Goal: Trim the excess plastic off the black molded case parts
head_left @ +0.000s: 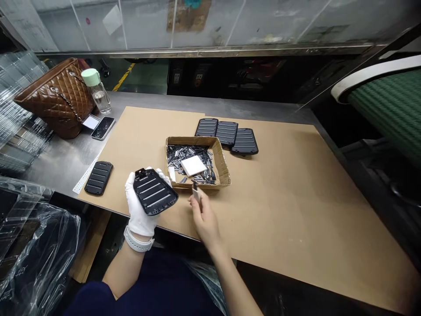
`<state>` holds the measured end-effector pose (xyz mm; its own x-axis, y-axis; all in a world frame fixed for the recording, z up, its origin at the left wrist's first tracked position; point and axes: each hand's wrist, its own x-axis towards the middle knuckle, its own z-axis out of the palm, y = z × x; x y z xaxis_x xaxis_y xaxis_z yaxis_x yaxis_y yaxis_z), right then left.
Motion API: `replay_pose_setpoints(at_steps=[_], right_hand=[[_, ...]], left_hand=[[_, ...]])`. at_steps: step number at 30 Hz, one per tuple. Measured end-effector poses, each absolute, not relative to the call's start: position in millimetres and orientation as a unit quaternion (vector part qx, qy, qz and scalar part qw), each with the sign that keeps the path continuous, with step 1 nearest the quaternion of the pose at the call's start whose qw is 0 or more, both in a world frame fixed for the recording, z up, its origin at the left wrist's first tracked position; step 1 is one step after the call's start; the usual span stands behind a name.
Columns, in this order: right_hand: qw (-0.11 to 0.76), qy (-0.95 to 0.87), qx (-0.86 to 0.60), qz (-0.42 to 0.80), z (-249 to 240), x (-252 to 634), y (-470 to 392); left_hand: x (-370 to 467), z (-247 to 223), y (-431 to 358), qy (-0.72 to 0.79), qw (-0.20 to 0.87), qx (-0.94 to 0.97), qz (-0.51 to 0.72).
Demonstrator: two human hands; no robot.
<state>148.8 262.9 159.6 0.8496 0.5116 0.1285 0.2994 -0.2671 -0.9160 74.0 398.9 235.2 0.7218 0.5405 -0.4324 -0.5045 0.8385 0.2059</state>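
Left hand [140, 215], in white glove, grips black panel [154, 191], thumb on one edge, fingertips at the other; panel tilted, ribbed face up, near side of box, over the table edge. Pale watch on that wrist. Right hand [205, 219], bare, closed around small tool [196, 193], light handle, dark tip pointing at box rim; can't tell if tip touches it. Box [224, 169], cardboard, open top, on brown sheet [283, 197], holds loose small dark strips [208, 175] and white block [193, 165] lying on them. Three more black panels [226, 133] behind box, side by side, edges meeting or overlapping. Single black panel [98, 177] at left, flat, beside white ruler [82, 180]. Farther back left on metal table [62, 162]: brown bag [62, 98], bottle [101, 100] with mint lid, upright beside bag, phone [103, 128] lying flat near both
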Motion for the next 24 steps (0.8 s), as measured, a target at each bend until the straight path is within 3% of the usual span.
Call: replay_pose_setpoints(at_steps=[3, 8, 24], right_hand=[[0.543, -0.246, -0.786, 0.163, 154.9, 132.5, 260.2], [0.619, -0.224, -0.705, 0.262, 195.8, 111.1, 258.6], [0.539, -0.350, -0.765, 0.052, 213.9, 113.3, 268.2]], left_hand=[[74.9, 229.6, 401.1, 0.260, 0.918, 0.030, 0.297], [78.3, 229.9, 401.1, 0.262, 0.909, 0.045, 0.322], [80.5, 232.0, 396.5, 0.263, 0.907, 0.059, 0.323]])
